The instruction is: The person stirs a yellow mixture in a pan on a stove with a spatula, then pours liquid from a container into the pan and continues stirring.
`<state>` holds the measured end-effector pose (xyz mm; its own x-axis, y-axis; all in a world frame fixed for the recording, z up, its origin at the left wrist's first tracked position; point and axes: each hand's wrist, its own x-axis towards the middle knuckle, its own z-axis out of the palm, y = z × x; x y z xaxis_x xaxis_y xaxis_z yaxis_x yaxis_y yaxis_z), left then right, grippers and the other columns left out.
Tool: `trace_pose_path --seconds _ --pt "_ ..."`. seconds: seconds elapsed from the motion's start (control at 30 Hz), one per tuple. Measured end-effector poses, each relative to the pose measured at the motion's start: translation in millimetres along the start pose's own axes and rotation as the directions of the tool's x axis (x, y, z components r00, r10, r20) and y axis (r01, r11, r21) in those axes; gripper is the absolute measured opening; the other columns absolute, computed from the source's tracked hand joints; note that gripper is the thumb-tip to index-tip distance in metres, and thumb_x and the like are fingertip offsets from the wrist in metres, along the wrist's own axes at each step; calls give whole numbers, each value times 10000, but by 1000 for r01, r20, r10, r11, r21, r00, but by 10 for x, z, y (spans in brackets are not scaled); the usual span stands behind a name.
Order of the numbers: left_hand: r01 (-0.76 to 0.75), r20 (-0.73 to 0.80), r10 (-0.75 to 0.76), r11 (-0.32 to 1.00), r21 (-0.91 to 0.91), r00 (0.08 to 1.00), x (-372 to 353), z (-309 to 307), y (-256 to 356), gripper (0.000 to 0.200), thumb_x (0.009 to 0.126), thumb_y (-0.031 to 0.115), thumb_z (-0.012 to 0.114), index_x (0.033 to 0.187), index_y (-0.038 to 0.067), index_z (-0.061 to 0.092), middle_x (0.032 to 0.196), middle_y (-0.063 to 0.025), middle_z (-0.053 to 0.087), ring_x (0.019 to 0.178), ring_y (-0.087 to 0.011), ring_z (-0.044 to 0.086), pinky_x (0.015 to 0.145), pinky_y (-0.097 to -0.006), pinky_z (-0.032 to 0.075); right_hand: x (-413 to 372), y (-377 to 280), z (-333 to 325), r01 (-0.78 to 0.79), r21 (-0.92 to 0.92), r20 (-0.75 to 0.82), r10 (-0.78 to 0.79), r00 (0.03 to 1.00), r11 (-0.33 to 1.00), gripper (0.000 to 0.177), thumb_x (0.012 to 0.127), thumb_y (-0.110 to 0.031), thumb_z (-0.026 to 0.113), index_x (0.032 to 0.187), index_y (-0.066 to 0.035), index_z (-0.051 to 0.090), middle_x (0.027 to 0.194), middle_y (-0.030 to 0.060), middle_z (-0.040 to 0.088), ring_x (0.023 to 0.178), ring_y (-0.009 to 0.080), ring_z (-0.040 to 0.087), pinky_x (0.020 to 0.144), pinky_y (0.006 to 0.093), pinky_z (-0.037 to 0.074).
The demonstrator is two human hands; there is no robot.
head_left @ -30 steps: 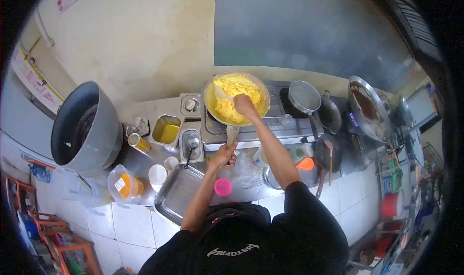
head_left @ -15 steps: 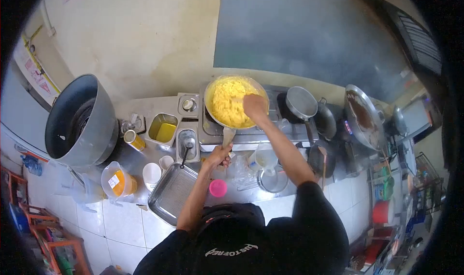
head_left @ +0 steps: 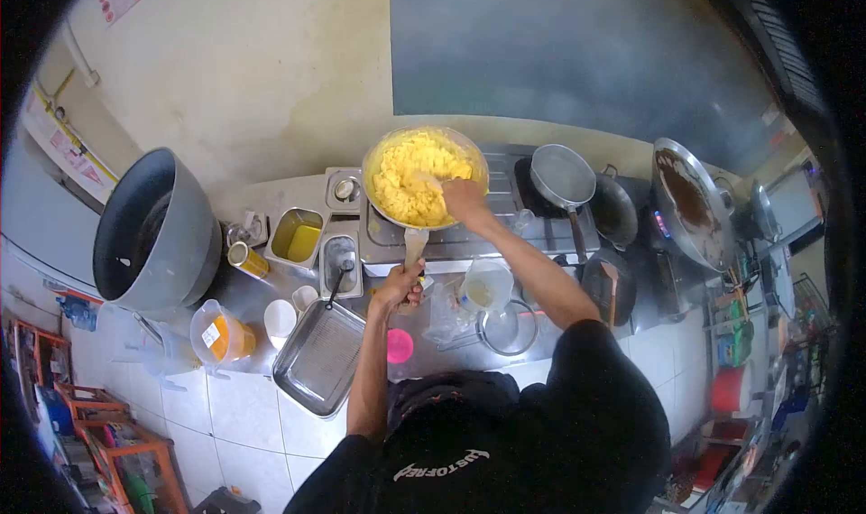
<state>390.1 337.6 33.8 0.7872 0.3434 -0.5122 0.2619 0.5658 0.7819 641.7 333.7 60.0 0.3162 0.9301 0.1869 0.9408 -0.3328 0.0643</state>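
Note:
A wide frying pan full of yellow scrambled egg is over the left part of the stove. My left hand is closed around the pan's pale handle. Above the right side of the egg, my right hand grips a light-coloured spatula. Its tip is in the egg, and the fingers cover most of its grip.
Right of the pan are a saucepan, a dark wok and a large wok. Metal tubs, a wire-bottomed tray, a strainer and a pink cup line the counter. A big pot stands left.
The view has shifted slightly. My right hand has moved a little left across the egg with the spatula, and the egg is heaped differently. My left hand still grips the pan handle.

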Motion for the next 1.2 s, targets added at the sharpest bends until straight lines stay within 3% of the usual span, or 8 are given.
trace_pose_path --seconds 0.13,0.37,0.6,0.67,0.8,0.87,1.03,1.2 --pt "28 -4 -28 999 -38 1000 -17 63 83 395 846 434 581 810 77 415 531 5 382 378 -90 357 342 -259 336 -407 -23 -1366 -4 34 171 -2 985 999 175 749 -124 531 792 -25 669 759 181 645 724 312 648 623 403 506" --pt "30 -17 -30 1000 0 999 11 49 28 375 862 416 561 840 70 418 548 8 382 390 -85 360 341 -253 324 200 -256 -429 -68 41 54 66 996 997 228 766 -150 489 747 -23 678 771 173 654 712 295 653 602 402 506" --pt "12 20 -11 998 -56 1000 76 -39 -42 394 862 424 558 812 70 393 547 -6 381 393 -98 364 351 -268 355 613 279 -1302 167 -278 150 -129 980 946 97 677 -88 625 742 -29 668 762 175 646 725 307 635 642 411 499" --pt "9 39 -7 999 -53 999 86 -120 -71 391 865 423 555 827 69 394 550 -11 388 395 -98 368 353 -268 362 555 269 -1329 230 -171 564 -96 820 958 150 674 -145 670 777 -36 680 761 161 652 691 295 627 625 395 492" --pt "35 62 -30 996 -77 998 12 -121 -24 387 875 422 535 904 68 381 563 -28 414 397 -95 377 349 -268 376 312 119 -1031 267 385 488 -440 754 883 197 702 -212 681 820 -55 687 713 168 643 603 283 604 592 375 478" --pt "43 103 -33 995 -92 994 71 -168 -45 362 888 397 521 915 66 376 563 -32 417 388 -98 379 342 -280 383 278 -237 -758 283 285 386 -380 840 916 225 731 -246 655 819 -40 679 669 170 633 570 285 592 594 375 476" --pt "45 95 -36 995 -94 995 103 -151 -94 348 893 378 517 915 61 375 558 -30 420 386 -108 397 345 -288 394 694 -675 24 -467 462 362 320 876 754 280 778 -275 606 799 0 650 658 202 614 580 307 609 603 373 497" --pt "-59 57 64 995 -82 996 77 -173 -115 361 887 384 525 929 50 393 562 -29 427 393 -100 410 353 -281 404 989 -21 -338 51 -110 482 8 876 993 226 701 -155 595 818 33 639 812 213 637 750 331 641 645 404 508"
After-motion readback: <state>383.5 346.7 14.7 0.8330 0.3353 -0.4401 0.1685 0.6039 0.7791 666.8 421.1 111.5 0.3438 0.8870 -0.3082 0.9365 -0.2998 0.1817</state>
